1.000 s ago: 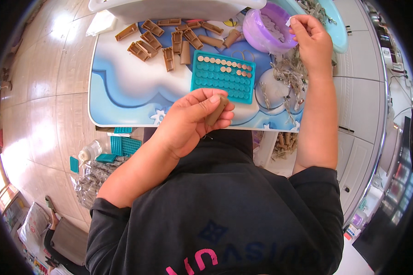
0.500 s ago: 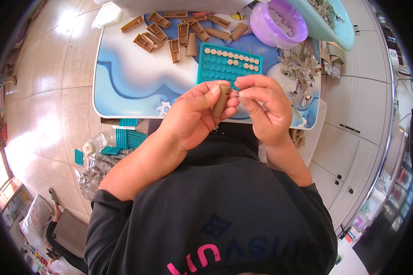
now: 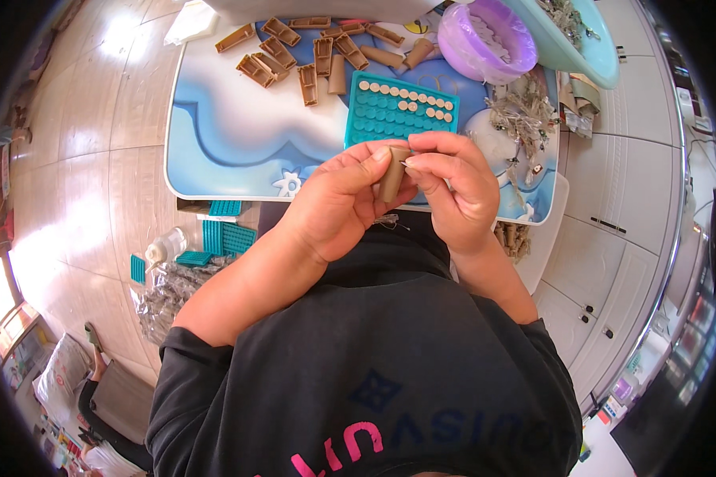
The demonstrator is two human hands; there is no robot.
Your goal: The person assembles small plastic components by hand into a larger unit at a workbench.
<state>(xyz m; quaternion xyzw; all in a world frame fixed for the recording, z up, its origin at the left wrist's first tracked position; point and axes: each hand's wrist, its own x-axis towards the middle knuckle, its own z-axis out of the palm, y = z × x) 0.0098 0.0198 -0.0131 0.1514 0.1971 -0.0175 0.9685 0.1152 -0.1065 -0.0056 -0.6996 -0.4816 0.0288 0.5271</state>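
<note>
My left hand [image 3: 338, 195] is closed on a small brown plastic casing [image 3: 391, 179], holding it upright with its rounded outside showing. Thumb and fingertips of my right hand [image 3: 463, 191] pinch a thin pale piece, perhaps a wire end, against the casing's right edge; it is too small to make out. Just beyond both hands lies a teal tray [image 3: 366, 127] of round pockets, some with small pale discs [image 3: 410, 95] in them. Several more brown casings [image 3: 308, 83] lie scattered at the far side of the table, some hollow side up, others rounded side up.
A purple basin [image 3: 453, 48] lined with plastic stands at the far right, beside a larger pale teal basin [image 3: 605, 60]. Tangled wires [image 3: 521, 119] lie on the table's right side. Teal trays [image 3: 235, 238], a bottle [image 3: 164, 246] and a bagged grey bundle [image 3: 171, 298] are low on the left.
My right fingertips have come in closer against the casing, and the thin pale strands seen between them show less. The casing is turned slightly. The view has shifted a little.
</note>
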